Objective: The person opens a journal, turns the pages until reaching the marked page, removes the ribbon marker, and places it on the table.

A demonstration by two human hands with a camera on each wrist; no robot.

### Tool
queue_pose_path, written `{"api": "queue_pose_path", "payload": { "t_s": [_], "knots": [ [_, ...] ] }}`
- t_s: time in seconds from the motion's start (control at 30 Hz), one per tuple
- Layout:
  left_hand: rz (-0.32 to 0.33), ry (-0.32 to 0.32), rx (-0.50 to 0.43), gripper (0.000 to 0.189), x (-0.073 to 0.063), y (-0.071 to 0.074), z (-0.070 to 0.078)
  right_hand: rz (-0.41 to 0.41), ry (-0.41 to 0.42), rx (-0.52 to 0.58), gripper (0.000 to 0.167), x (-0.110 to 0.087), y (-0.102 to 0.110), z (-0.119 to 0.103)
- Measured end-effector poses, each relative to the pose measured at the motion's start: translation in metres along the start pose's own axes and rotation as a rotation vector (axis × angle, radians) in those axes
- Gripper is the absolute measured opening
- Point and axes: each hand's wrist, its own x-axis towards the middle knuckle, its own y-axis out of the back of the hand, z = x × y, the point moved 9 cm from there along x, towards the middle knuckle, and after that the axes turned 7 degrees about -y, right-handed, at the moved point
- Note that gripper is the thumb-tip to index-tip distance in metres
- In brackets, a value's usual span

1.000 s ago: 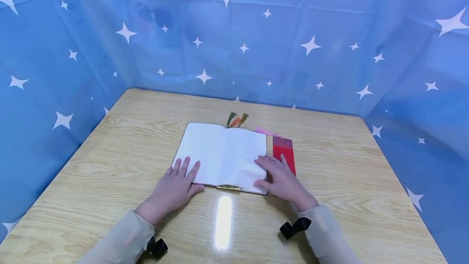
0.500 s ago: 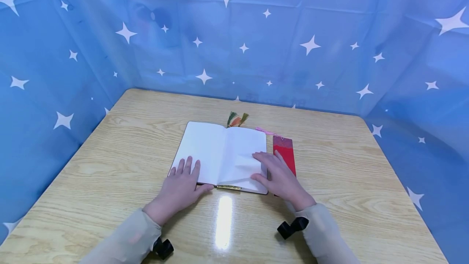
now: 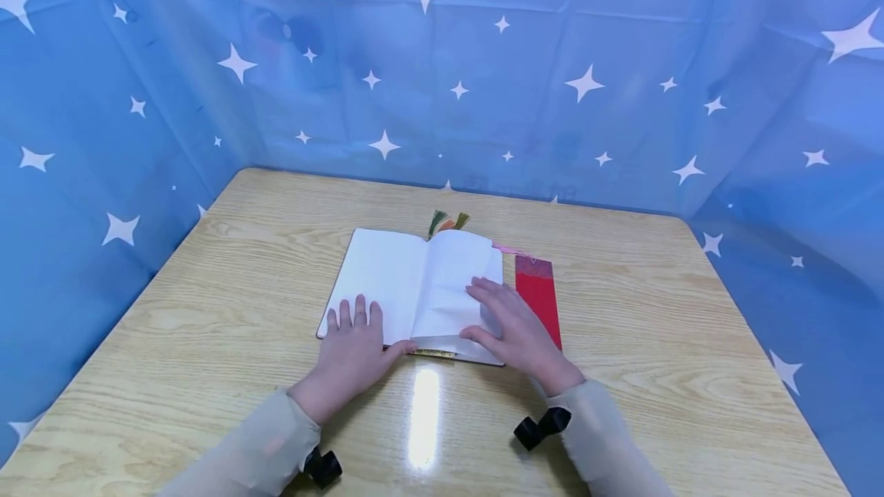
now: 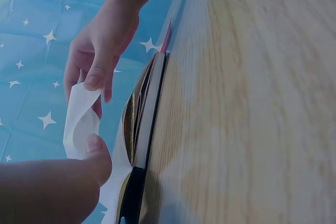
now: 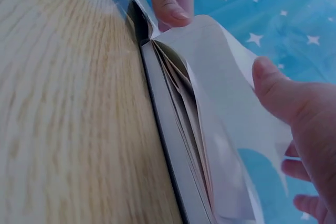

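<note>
A notebook with blank white pages lies spread on the table. My left hand rests on the lower part of its left page, fingers straight and thumb stretched toward the spine. At the right side, my right hand pinches a page between thumb and fingers. That page is raised and curved away from the stack, as the right wrist view also shows. Between the leaves below it, thin inserts peep out at the bottom edge. A patterned golden strip sticks out under the spine.
A red bookmark with a pink tassel lies right of the notebook, partly behind my right hand. Green and orange tassels poke out at the top. A blue star-printed cloth hangs behind the wooden table.
The right hand has moved a little left, lifting the page's right side off the stack. The left hand has slid slightly right along the bottom of the notebook.
</note>
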Motion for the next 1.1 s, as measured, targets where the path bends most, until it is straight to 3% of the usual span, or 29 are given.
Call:
{"api": "queue_pose_path", "payload": {
  "t_s": [0.23, 0.43, 0.57, 0.7, 0.83, 0.97, 1.03, 1.1],
  "knots": [
    [0.184, -0.078, 0.015, 0.095, -0.001, 0.015, 0.005, 0.026, 0.032, 0.016, 0.071, -0.001, 0.003, -0.003],
    [0.303, -0.175, -0.092, 0.103, -0.004, 0.027, 0.01, 0.038, 0.056, 0.034, 0.074, -0.003, 0.007, -0.006],
    [0.39, -0.261, -0.103, 0.107, -0.007, 0.035, 0.016, 0.054, 0.068, 0.036, 0.075, -0.003, 0.01, -0.009],
    [0.517, -0.36, -0.123, 0.109, -0.013, 0.046, 0.023, 0.07, 0.063, 0.036, 0.077, -0.004, 0.013, -0.011],
    [0.695, -0.462, -0.171, 0.106, -0.021, 0.058, 0.026, 0.056, 0.028, 0.032, 0.078, -0.004, 0.012, -0.009],
    [0.851, -0.514, -0.115, 0.11, -0.031, 0.065, 0.027, 0.045, 0.008, 0.025, 0.074, -0.004, 0.01, -0.005],
    [0.875, -0.505, -0.062, 0.113, -0.032, 0.065, 0.026, 0.038, 0.002, 0.021, 0.071, -0.005, 0.008, -0.003],
    [0.854, -0.47, 0.004, 0.115, -0.031, 0.064, 0.024, 0.029, -0.008, 0.021, 0.068, -0.005, 0.007, -0.002]
  ]
}}
